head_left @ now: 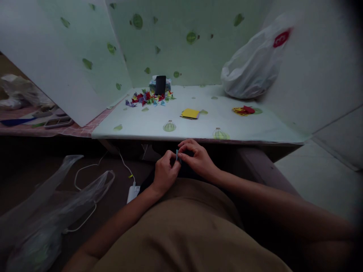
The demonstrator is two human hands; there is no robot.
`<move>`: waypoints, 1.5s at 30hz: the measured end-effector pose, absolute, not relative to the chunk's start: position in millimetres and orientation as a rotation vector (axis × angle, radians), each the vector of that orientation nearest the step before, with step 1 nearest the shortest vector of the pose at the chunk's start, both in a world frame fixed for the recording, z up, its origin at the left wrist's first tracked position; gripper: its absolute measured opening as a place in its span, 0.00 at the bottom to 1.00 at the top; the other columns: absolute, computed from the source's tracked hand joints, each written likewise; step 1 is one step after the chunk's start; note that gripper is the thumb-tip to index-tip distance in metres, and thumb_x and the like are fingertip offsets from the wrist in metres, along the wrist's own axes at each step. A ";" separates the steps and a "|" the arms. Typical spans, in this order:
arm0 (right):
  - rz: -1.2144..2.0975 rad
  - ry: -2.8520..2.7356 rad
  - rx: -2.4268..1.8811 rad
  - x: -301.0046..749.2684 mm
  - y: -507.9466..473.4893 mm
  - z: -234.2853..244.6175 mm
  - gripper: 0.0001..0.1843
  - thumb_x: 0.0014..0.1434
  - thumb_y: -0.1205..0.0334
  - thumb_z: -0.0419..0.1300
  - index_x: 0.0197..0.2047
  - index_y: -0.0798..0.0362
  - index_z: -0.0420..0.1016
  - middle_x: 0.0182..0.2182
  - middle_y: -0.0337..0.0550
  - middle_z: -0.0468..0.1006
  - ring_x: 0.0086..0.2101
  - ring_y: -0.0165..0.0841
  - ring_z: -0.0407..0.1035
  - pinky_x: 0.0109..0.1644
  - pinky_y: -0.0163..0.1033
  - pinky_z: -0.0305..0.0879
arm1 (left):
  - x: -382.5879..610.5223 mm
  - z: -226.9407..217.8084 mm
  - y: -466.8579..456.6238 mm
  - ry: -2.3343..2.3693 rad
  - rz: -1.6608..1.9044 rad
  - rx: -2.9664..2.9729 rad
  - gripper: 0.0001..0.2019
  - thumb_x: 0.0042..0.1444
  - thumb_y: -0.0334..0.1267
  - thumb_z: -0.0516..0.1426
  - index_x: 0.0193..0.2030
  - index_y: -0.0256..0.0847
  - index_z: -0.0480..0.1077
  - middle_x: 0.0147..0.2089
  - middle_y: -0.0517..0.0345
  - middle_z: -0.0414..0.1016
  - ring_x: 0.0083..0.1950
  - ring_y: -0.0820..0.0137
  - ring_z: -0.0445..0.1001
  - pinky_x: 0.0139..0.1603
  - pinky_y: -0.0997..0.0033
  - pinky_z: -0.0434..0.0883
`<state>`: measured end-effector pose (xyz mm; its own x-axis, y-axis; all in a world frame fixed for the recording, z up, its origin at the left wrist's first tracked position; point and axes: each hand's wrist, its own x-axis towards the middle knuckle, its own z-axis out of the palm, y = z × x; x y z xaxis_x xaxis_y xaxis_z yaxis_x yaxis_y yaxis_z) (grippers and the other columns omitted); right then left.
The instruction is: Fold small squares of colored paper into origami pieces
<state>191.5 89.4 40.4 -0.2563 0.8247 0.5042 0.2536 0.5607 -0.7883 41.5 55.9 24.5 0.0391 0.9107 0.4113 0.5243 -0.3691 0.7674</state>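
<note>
In front of my lap, just below the table's near edge, my left hand (pixel 167 169) pinches a small folded piece of blue paper (pixel 177 154) between thumb and fingers. My right hand (pixel 197 158) meets it from the other side, thumb and fingertips closed at the paper's edge. The folds are too small to make out. On the table beyond lie a stack of square paper (pixel 190 113), yellow on top, and a heap of colourful folded paper cranes (pixel 146 97) farther left.
A dark phone (pixel 160 85) leans on a tissue box (pixel 153 84) behind the cranes. Red and yellow paper pieces (pixel 244 110) lie right, before a white plastic bag (pixel 252 68). A white power strip (pixel 132 193) with a cable and a clear plastic bag (pixel 56 211) rest on the seat at left.
</note>
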 end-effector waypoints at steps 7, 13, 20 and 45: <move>0.641 -1.812 -0.897 190.3 86.7 40.9 0.04 0.56 0.70 0.61 0.30 0.53 0.73 0.40 0.47 0.74 0.44 0.37 0.69 0.49 0.44 0.64 | 42.1 23.6 56.0 1.470 1.267 1.936 0.05 0.57 0.34 0.54 0.30 0.40 0.62 0.26 0.65 0.63 0.27 0.74 0.63 0.30 0.74 0.58; 0.706 -1.787 -0.922 190.3 86.3 43.7 0.05 0.55 0.70 0.60 0.29 0.54 0.73 0.39 0.47 0.74 0.42 0.37 0.70 0.49 0.44 0.64 | 41.8 20.4 56.5 1.476 1.272 1.966 0.05 0.57 0.33 0.54 0.30 0.41 0.62 0.26 0.64 0.63 0.27 0.74 0.63 0.31 0.73 0.58; 0.808 -1.748 -0.968 190.1 87.1 43.5 0.04 0.56 0.66 0.60 0.29 0.54 0.73 0.38 0.46 0.75 0.40 0.36 0.69 0.47 0.43 0.64 | 41.9 21.0 55.8 1.458 1.281 2.000 0.06 0.58 0.32 0.54 0.30 0.41 0.62 0.27 0.64 0.63 0.28 0.73 0.62 0.31 0.73 0.57; 0.869 -1.757 -1.016 187.8 85.4 51.6 0.04 0.53 0.66 0.57 0.30 0.55 0.73 0.31 0.42 0.75 0.34 0.33 0.68 0.40 0.39 0.63 | 42.4 22.0 56.4 1.441 1.288 2.059 0.05 0.57 0.31 0.54 0.31 0.41 0.62 0.27 0.64 0.63 0.28 0.73 0.62 0.31 0.72 0.58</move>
<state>187.8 85.4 51.6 -0.2570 0.9004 0.3510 0.2677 0.4153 -0.8694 42.4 56.4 22.0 0.0865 0.8679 0.4892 0.5832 -0.4422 0.6814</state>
